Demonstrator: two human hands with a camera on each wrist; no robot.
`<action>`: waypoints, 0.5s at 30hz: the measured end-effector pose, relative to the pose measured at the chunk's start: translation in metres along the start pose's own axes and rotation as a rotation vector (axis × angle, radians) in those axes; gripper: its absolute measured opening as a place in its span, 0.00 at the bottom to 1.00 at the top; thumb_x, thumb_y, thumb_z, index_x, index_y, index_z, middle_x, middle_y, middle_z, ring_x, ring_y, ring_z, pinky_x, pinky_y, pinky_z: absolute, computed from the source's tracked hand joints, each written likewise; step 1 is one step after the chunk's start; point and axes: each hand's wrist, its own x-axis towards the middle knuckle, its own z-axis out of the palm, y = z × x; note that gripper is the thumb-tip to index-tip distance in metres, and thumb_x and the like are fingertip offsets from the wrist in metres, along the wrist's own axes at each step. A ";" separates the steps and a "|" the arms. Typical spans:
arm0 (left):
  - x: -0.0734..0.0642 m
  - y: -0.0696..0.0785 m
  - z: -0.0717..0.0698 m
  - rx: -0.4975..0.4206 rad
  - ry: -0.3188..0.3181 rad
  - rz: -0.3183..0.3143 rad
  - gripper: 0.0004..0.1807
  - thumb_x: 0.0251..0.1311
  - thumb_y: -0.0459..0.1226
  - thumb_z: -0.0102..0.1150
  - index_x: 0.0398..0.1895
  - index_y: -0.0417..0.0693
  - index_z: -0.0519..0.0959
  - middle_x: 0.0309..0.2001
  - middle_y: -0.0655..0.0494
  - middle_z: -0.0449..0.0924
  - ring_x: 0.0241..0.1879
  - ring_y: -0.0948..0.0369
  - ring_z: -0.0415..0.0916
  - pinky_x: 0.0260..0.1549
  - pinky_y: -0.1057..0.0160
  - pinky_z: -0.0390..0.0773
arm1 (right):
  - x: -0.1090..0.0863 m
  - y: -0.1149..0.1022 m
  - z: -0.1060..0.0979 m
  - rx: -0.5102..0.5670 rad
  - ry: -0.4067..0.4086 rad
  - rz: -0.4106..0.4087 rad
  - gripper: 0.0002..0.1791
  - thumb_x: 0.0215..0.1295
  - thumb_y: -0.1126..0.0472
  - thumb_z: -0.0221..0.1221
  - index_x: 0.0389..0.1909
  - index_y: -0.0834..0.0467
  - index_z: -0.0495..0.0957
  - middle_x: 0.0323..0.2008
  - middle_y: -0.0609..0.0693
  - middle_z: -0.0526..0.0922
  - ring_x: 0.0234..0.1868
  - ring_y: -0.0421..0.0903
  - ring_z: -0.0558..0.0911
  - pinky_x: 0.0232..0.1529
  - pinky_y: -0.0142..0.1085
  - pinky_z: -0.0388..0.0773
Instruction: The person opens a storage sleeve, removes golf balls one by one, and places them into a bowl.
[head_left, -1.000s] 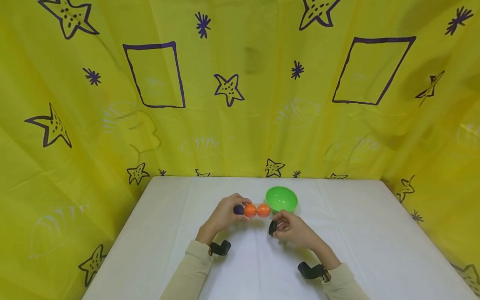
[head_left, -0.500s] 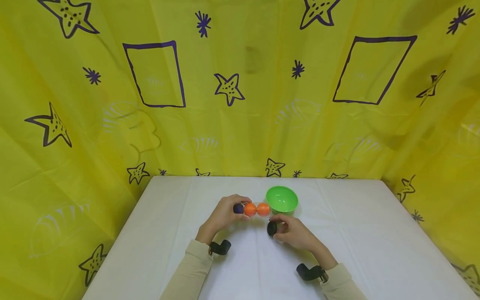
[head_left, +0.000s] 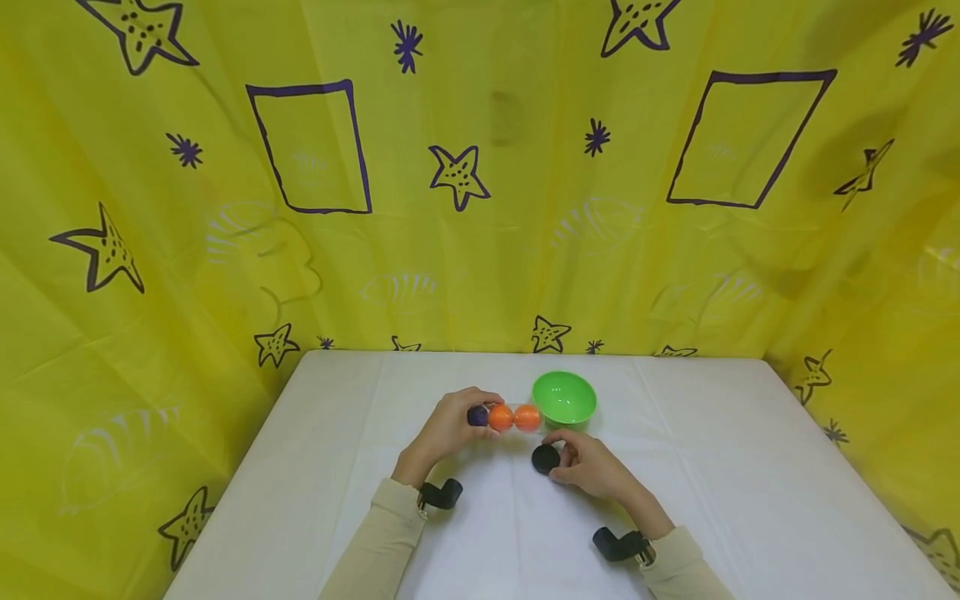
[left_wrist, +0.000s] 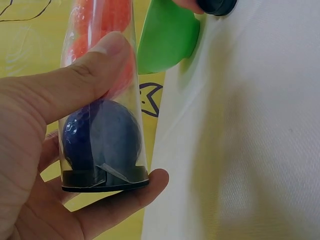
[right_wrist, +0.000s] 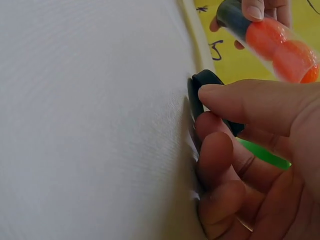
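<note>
My left hand (head_left: 450,425) grips a clear plastic tube (left_wrist: 137,120) lying level above the table in the head view. Inside the tube are a dark blue golf ball (left_wrist: 102,132) at the black-capped end and two orange balls (head_left: 513,417) in a row. The tube's other end, toward the right hand, has no cap on it. My right hand (head_left: 592,467) pinches a round black cap (head_left: 545,458) between thumb and fingers, down at the white cloth. In the right wrist view the cap (right_wrist: 210,80) stands close to the table surface.
A green bowl (head_left: 564,398) stands on the white table (head_left: 712,467), just behind the tube's uncapped end. A yellow curtain (head_left: 480,275) with drawn stars hangs along the table's back and sides. Black wrist cameras (head_left: 441,494) are strapped to both forearms.
The right hand has lowered the black cap slightly and tilted it from edge-on to flat face up. The left hand and the tube have stayed nearly still.
</note>
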 end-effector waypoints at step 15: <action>0.000 0.005 -0.001 -0.015 -0.011 -0.011 0.26 0.49 0.33 0.79 0.55 0.47 0.84 0.54 0.49 0.85 0.55 0.52 0.80 0.62 0.46 0.77 | 0.001 0.000 0.003 -0.024 0.006 -0.027 0.23 0.59 0.67 0.69 0.57 0.61 0.78 0.25 0.46 0.78 0.24 0.39 0.73 0.25 0.29 0.70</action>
